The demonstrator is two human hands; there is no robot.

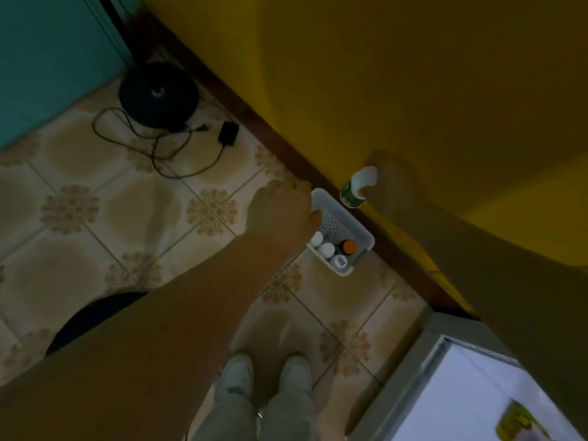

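The bottle sits in the right hand, whose fingers curl round its white cap end while the thumb crosses the body. The green-labelled lower part sticks out of the grip, tilted down and to the left. In the view it hangs just above the far corner of the basket. The bottle is a small cylinder, smooth and plastic-looking, white above and banded green below. The left hand is seen from the back, its fingers loosely extended and holding nothing that shows, and its thumb overlaps the basket's left rim in the view. The basket is white plastic, rectangular with rounded corners and a perforated bottom, and it stands on the floor against the skirting board. At its near end stand two white-capped bottles, an orange-capped bottle and a pale-lidded container, packed close together. The floor is glossy beige tile with brown flower patterns at the joints. A dark brown skirting runs under a yellow wall. Farther left a round black device lies on the tiles beside a tangled black cable and an adapter, near a teal panel. A white appliance fills the lower right corner, and the person's pale shoes stand on the tiles below. The light is dim.
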